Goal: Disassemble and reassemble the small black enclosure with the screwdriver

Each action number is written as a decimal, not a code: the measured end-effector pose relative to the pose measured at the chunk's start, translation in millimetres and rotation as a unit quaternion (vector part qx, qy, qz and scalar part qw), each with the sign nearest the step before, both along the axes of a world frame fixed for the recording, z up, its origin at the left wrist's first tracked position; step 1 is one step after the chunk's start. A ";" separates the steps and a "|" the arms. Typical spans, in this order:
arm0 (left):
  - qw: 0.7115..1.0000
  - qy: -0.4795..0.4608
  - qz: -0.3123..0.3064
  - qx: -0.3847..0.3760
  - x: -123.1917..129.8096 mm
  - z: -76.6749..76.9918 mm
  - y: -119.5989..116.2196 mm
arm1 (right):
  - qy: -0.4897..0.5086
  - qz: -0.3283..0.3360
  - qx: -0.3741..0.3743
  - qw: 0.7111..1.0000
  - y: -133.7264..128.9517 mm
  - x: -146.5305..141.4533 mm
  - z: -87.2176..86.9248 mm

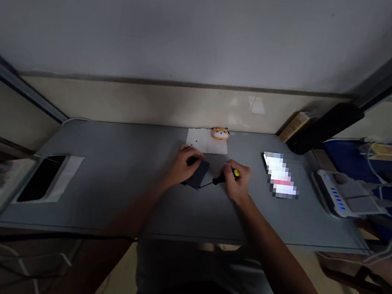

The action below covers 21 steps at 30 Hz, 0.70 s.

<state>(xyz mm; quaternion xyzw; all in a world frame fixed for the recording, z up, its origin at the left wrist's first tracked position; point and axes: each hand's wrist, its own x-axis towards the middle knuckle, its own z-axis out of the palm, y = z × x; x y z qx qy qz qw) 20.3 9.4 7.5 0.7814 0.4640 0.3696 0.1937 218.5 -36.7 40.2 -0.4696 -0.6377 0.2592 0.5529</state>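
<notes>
My left hand (183, 165) is closed on a flat, dark rectangular piece (199, 174) near the middle of the desk; its exact kind is not clear. In my right hand (237, 180) is a screwdriver (219, 179) with a black and yellow handle. Its thin shaft points left, and the tip meets or nearly meets the lower right edge of the dark piece. Just behind both hands lies a white sheet of paper (202, 139) with several tiny dark specks on it. An orange and white animal-faced case (220, 134) rests on the sheet's right part.
On the grey desk (116, 180), a dark phone (42, 178) lies on white paper at left. A lit phone (280, 175) is at right, beside a power strip (333, 195) with white cables. A black cylinder (323, 129) and a small box (294, 126) stand at the back right.
</notes>
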 end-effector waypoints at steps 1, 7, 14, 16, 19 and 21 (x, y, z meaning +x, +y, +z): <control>1.000 0.008 -0.002 0.009 -0.4 1.6 -1.1 | -0.006 0.004 0.000 1.000 -0.5 0.0 -0.2; 0.991 0.050 -0.100 0.069 -2.9 10.4 -8.2 | 0.002 -0.017 -0.003 1.000 2.0 3.8 1.0; 0.987 0.078 -0.119 0.072 -3.9 13.3 -11.6 | 0.009 -0.010 0.023 1.000 5.1 5.9 -1.3; 0.986 0.084 -0.141 0.043 -4.7 15.7 -14.0 | 0.023 -0.038 0.025 0.999 6.7 9.3 -0.9; 0.982 0.102 -0.160 -0.005 -3.7 17.8 -18.2 | 0.057 -0.077 0.018 0.995 10.0 14.0 0.1; 0.982 0.113 -0.151 -0.020 -1.1 16.9 -20.0 | 0.082 -0.100 0.007 0.992 12.1 15.5 0.5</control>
